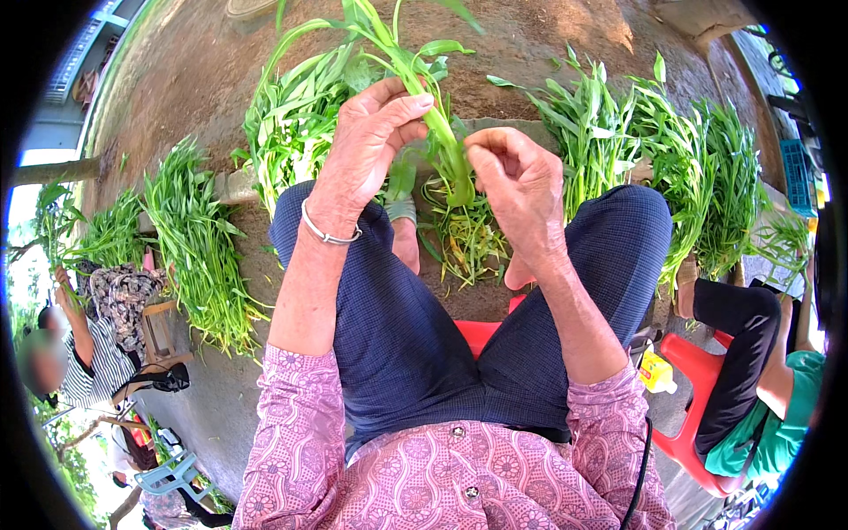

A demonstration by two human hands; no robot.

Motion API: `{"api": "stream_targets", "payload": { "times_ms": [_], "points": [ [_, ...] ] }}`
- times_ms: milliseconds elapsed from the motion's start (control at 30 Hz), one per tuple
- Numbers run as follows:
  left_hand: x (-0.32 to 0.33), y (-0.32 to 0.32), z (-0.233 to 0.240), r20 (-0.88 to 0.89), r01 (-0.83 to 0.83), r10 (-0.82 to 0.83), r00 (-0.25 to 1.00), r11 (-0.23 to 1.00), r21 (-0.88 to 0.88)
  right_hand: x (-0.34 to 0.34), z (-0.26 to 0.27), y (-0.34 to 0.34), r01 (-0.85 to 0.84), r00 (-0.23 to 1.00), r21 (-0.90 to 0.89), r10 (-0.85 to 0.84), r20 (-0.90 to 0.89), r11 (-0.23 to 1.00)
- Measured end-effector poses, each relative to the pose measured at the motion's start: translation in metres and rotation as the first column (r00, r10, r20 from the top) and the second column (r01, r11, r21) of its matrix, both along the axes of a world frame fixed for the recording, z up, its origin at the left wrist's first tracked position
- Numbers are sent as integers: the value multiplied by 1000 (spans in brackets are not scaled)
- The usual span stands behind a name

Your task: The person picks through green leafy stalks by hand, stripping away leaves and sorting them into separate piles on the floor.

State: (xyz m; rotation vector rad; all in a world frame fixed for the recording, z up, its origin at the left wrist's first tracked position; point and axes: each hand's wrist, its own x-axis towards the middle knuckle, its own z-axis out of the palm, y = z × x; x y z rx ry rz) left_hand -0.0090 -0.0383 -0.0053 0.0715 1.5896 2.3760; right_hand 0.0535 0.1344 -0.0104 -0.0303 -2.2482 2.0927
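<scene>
My left hand [371, 136], with a pale bangle [326, 232] on its wrist, holds a bunch of green leafy stems [438, 122], which look like water spinach. The leaves point up and away from me, and the thick cut ends hang down between my knees. My right hand [520, 182] is beside the lower stems with thumb and forefinger bent together. Whether a leaf is pinched between those fingertips I cannot tell. Below the stem ends, a loose heap of green and yellowed trimmings [472, 242] lies on the ground by my bare feet.
Leafy bundles lean at front left [298, 126] and front right [589, 139]; another pile [199, 258] lies further left. A seated person in stripes [99, 361] is at left, and one in green [762, 417] on a red plastic chair [689, 397] at right. A yellow bottle [654, 372] stands nearby.
</scene>
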Motion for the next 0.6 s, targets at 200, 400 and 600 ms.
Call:
{"api": "stream_targets", "payload": {
  "times_ms": [200, 400, 600],
  "points": [
    [1, 4, 1, 31, -26, 26, 999, 999, -23, -4, -8, -11, 73, 985, 191, -40, -171, 979],
    [2, 8, -1, 17, -34, 35, 999, 998, -49, -7, -12, -9, 110, 992, 82, -104, -74, 991],
    [1, 7, -1, -107, -143, 121, 987, 961, -237, -15, -15, 18, 192, 970, -187, -158, 184, 963]
  ]
}}
